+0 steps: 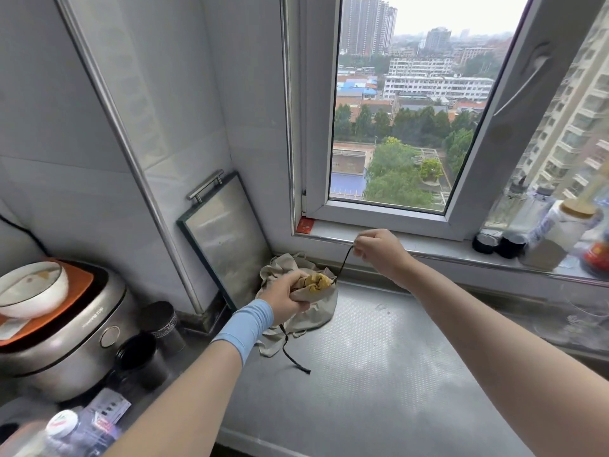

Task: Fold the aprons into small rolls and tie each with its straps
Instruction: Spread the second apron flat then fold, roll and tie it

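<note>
**Head view: a steel counter (379, 374) below a window (395, 110).** At 9 o'clock a silver rice cooker (66, 338) is seen, with an orange mat (79, 285) on its lid and a white bowl (31, 288) on the mat. Just beside the cooker, toward 3 o'clock, a black cup (136, 354) and a dark canister (161, 319) are stood. A capped bottle (61, 423) is shown blurred at 7 o'clock. A framed board (227, 239) with a metal handle (206, 186) is leaned upright against the tiled wall (99, 192) in the corner.

The left hand (286, 296), with a light blue band (245, 324) on its wrist, is placed near the centre. Its grip is closed round the rolled apron (316, 283), a beige bundle with a yellow patch showing at its end. The roll is held over loose beige cloth (316, 311) heaped on the counter in the back corner, at 5 o'clock of the board. Whether that cloth belongs to the same apron cannot be told.

A black strap (345, 262) is drawn taut from the roll toward 1 o'clock. Its end is pinched in the grip of the right hand (379, 250), which is raised in front of the sill (445, 247). A second strap end (296, 359) is seen loose on the counter at 6 o'clock of the left hand. At 3 o'clock, jars and bottles (560, 232) are lined along the sill, blurred.
</note>
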The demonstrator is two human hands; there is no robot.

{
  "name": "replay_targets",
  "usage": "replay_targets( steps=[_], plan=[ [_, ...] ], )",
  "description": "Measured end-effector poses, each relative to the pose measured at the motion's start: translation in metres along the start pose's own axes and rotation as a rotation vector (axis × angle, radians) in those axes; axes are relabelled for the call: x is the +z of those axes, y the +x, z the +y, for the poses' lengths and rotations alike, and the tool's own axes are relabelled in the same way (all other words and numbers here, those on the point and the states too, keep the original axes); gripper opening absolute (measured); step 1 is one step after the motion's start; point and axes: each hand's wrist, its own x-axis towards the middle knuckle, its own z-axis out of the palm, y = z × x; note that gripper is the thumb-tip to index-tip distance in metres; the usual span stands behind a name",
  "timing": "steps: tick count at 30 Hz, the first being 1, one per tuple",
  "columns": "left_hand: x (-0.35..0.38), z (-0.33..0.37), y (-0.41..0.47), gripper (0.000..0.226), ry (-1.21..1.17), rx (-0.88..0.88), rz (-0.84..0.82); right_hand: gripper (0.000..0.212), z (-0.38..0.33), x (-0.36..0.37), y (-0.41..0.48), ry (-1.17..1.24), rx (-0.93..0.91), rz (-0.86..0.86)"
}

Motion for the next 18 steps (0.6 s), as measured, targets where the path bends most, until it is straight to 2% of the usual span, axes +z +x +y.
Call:
replay_targets(
  steps=[2,3,5,7,9,12,16,18],
  plan=[
    [0.0,-0.001,-0.002,0.038,0.042,0.029,0.106,0.025,0.004,-0.005,-0.004,-0.38,0.062,-0.106],
    [-0.001,0.0,-0.003,0.038,0.053,0.052,0.155,0.024,0.006,-0.004,-0.006,-0.462,0.061,-0.143],
    [-0.001,0.006,-0.005,0.038,0.108,0.108,0.225,0.039,0.007,0.001,-0.013,-0.334,0.01,-0.198],
    [0.0,0.018,-0.007,0.037,0.157,0.144,0.263,0.056,0.009,0.009,-0.017,0.037,0.016,-0.337],
    [0.001,0.025,-0.005,0.042,0.186,0.129,0.258,0.051,0.012,0.021,-0.019,0.146,0.015,-0.466],
    [0.003,0.026,0.002,0.054,0.19,0.035,0.153,0.023,0.02,0.031,-0.022,-0.011,-0.063,-0.38],
    [0.003,0.018,0.008,0.062,-0.134,-0.142,-0.018,0.016,0.025,0.023,-0.019,0.221,0.116,-0.26],
    [0.005,0.012,0.006,0.063,-0.345,-0.19,-0.096,0.013,0.022,0.015,-0.023,0.307,0.146,-0.191]
  ],
)
